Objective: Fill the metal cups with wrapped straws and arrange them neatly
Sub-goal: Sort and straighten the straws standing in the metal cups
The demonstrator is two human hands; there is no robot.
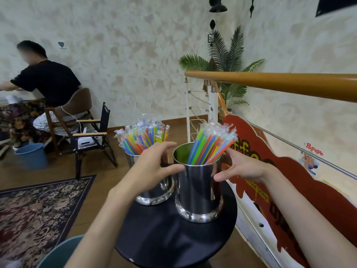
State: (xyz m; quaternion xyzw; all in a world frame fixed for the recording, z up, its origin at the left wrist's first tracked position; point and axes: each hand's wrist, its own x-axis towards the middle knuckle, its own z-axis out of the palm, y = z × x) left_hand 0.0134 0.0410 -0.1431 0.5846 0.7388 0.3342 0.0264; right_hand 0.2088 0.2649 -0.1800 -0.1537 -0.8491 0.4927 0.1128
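A shiny metal cup (pixel 199 190), holding bright wrapped straws (pixel 210 146) leaning right, is gripped near its rim by the left hand (pixel 154 163) and right hand (pixel 243 167) at the round black table's (pixel 164 238) right edge. A second, fuller cup (pixel 154 196) is seen just behind-left.

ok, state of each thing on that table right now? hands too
near shiny metal cup: upright, part full, colourful wrapped straws leaning right
far shiny metal cup: upright, packed with wrapped straws
left hand: fingers curled on the near cup's rim
right hand: on the near cup's right side
round black table: carries both cups
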